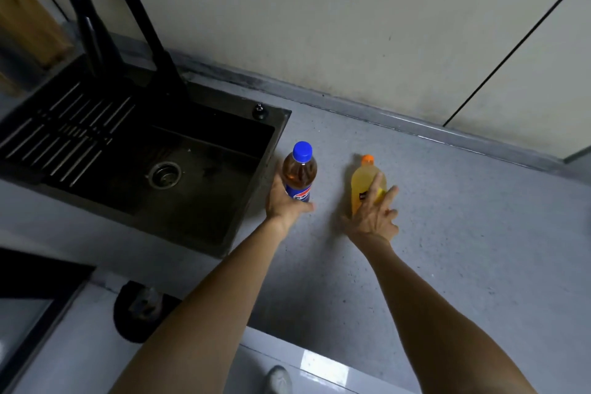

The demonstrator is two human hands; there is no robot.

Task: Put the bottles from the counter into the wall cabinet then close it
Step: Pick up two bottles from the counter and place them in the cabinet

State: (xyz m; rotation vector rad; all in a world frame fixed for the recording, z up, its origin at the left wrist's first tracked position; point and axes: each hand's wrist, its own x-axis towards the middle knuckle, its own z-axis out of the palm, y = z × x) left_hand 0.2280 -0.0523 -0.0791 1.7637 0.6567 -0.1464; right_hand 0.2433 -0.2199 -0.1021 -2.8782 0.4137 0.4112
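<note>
Two bottles stand upright on the grey counter. The brown cola bottle has a blue cap and blue label and stands just right of the sink. My left hand wraps its lower part, thumb and fingers around the label. The orange drink bottle has an orange cap. My right hand reaches over its lower half with fingers spread, touching it but not closed around it. The wall cabinet is not in view.
A black sink with a drain rack and a tall black faucet lies to the left. A beige wall backs the counter. A dark round object sits near the counter's front edge. Floor shows below.
</note>
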